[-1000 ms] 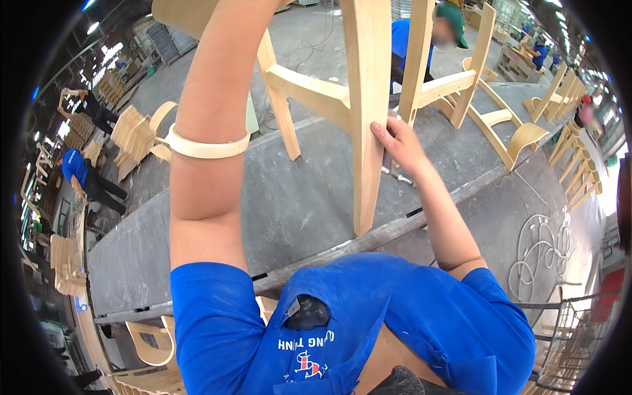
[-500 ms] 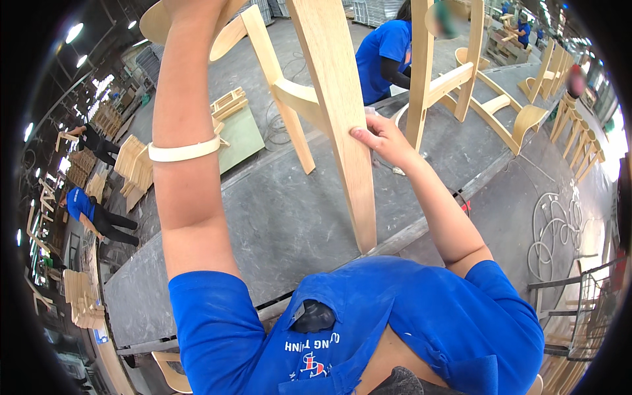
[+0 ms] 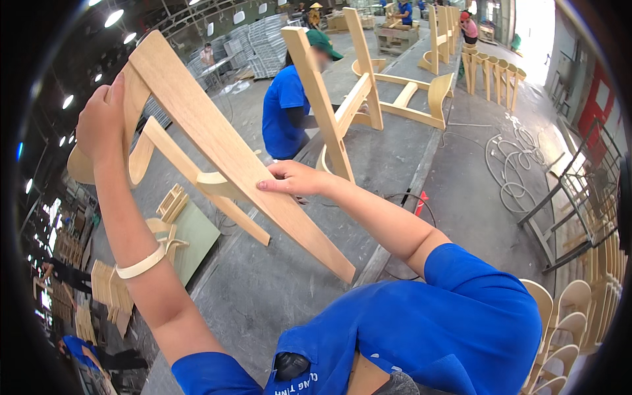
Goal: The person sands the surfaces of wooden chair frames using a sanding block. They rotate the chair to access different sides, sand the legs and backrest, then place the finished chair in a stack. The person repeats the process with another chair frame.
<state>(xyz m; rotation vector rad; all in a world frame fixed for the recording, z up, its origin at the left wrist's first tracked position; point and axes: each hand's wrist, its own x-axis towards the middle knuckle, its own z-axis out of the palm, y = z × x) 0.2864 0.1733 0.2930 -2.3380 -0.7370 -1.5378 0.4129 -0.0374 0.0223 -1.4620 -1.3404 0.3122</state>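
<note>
A pale wooden chair frame (image 3: 204, 131) stands tilted over the grey worktable (image 3: 230, 303), its near leg slanting from upper left down to lower right. My left hand (image 3: 102, 122) is wrapped round the curved top part at the upper left. Partway down the same leg, my right hand (image 3: 289, 181) grips its edge, thumb on the front face and fingers behind, partly hidden. Behind it a curved crosspiece (image 3: 220, 184) joins a second leg (image 3: 178, 158). A white band is on my left forearm.
Across the table a co-worker in blue (image 3: 286, 108) is beside another chair frame (image 3: 326, 108). More frames stand farther along. A green board (image 3: 197, 230) lies left, stacked wooden parts (image 3: 112, 289) beyond. Coiled hoses (image 3: 517, 161) and a metal rack (image 3: 569, 191) are on the right.
The frame in my hands has tilted, its top leaning to the left. My left hand has moved left and my right hand down and left. The view has also shifted.
</note>
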